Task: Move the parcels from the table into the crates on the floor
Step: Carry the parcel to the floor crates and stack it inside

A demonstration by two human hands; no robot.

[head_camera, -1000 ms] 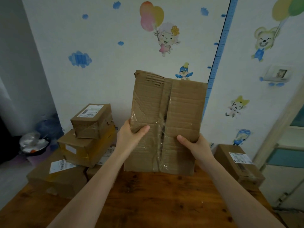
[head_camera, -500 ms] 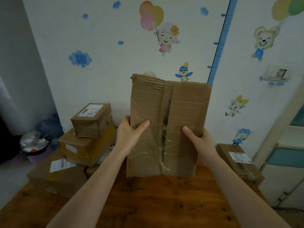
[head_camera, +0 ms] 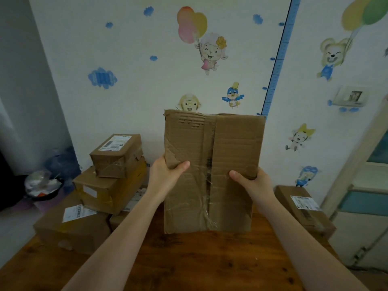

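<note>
Both hands hold one upright cardboard parcel (head_camera: 212, 171) above the wooden table (head_camera: 199, 263): left hand (head_camera: 165, 175) grips its left edge, right hand (head_camera: 252, 183) its right edge, thumbs across the front.

Parcel labels (head_camera: 115, 143) and height-chart numbers (head_camera: 272, 59) are too blurred to read

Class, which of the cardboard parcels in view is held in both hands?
The big flat parcel in the middle, gripped by left hand and right hand; the others lie on the table.
</note>
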